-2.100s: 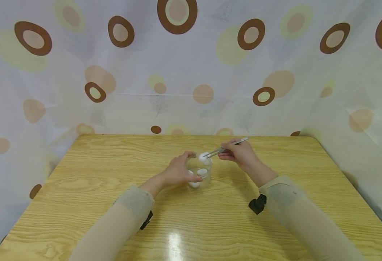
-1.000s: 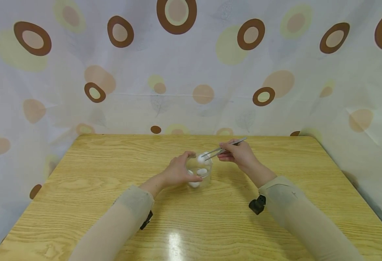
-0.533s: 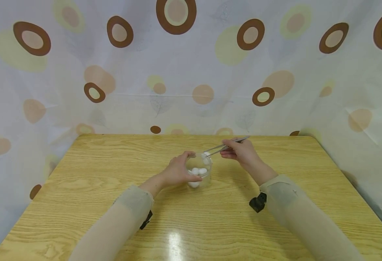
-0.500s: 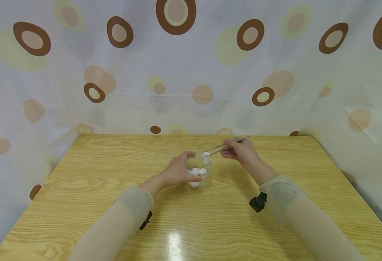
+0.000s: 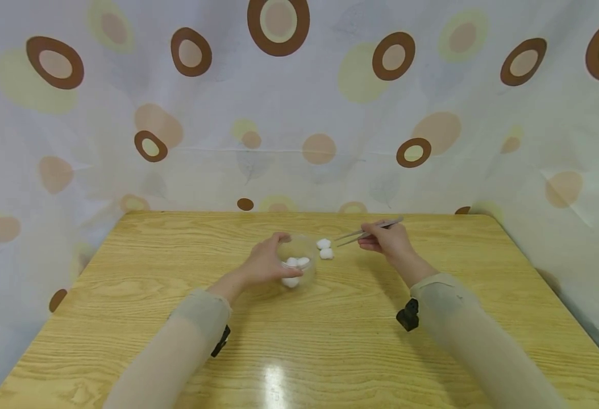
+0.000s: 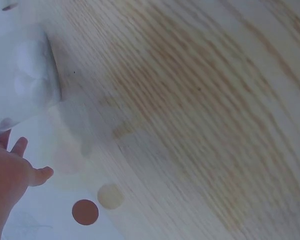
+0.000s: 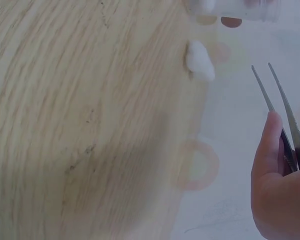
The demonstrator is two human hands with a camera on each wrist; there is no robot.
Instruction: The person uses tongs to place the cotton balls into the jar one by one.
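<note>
In the head view my left hand (image 5: pixel 266 262) grips a clear round jar (image 5: pixel 310 274) from its left side, thumb in front and fingers behind. Several white cotton balls (image 5: pixel 303 262) lie inside it. My right hand (image 5: pixel 391 243) pinches metal tweezers (image 7: pixel 282 92); their tips stand apart with nothing between them. Just left of the tips, two cotton balls (image 5: pixel 326 254) sit close together on the table. The right wrist view shows white cotton (image 7: pixel 200 61) on the table. In the left wrist view the jar (image 6: pixel 45 95) is cut off by the frame edge.
The wood-grain table (image 5: pixel 299 335) carries all of this. A patterned curtain (image 5: pixel 299 113) hangs behind it and along both sides. Dark wrist cameras (image 5: pixel 408 315) are worn below both sleeves.
The tweezers released a cotton ball into the jar, then moved right with their tips apart. My left hand has shifted the jar left, so the two cotton balls on the table show uncovered.
</note>
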